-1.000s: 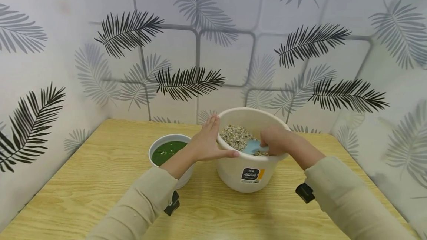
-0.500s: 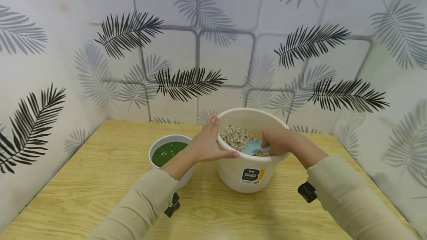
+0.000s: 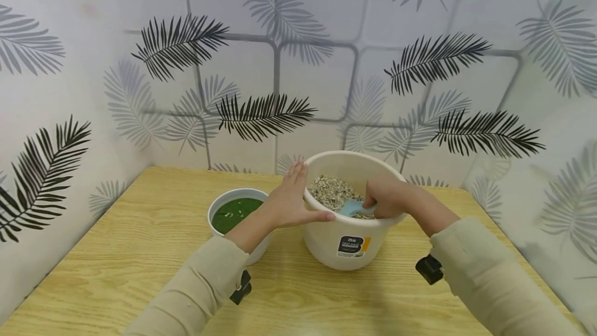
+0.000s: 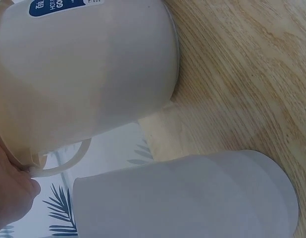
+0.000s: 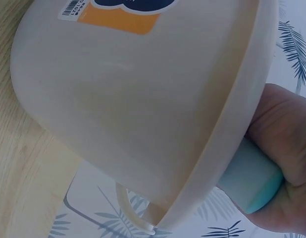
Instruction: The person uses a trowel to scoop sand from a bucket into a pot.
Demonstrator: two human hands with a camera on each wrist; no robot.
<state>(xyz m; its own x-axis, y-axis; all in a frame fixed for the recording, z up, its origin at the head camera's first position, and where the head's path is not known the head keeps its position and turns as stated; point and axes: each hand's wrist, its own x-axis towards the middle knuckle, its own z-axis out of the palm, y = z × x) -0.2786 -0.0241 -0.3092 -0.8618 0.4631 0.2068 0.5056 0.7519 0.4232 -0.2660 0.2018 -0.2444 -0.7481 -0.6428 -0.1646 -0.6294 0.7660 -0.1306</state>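
Note:
A cream plastic bucket (image 3: pixel 326 242) stands on the wooden table, holding a heap of mixed pale grains (image 3: pixel 331 191). My left hand (image 3: pixel 286 201) rests on the bucket's left rim, fingers extended along the side and thumb lying straight across the front. Inside the bucket my right hand (image 3: pixel 384 197) grips the handle of a light-blue scoop (image 3: pixel 352 206), whose blade lies in the grain. The right wrist view shows the rounded teal end of the scoop's handle (image 5: pixel 254 181) poking out of the fist. Part of the scoop is hidden by the bucket wall and hand.
Left of the bucket stands a white tub (image 3: pixel 215 202) with a dark green surface inside, flecked with pale bits. My left forearm passes in front of it. A leaf-patterned wall (image 3: pixel 326 82) closes off the table's back and sides. The bucket has a looped handle (image 4: pixel 69 163).
My right hand has shifted very slightly inside the bucket with the scoop. The left hand, bucket and tub look unmoved.

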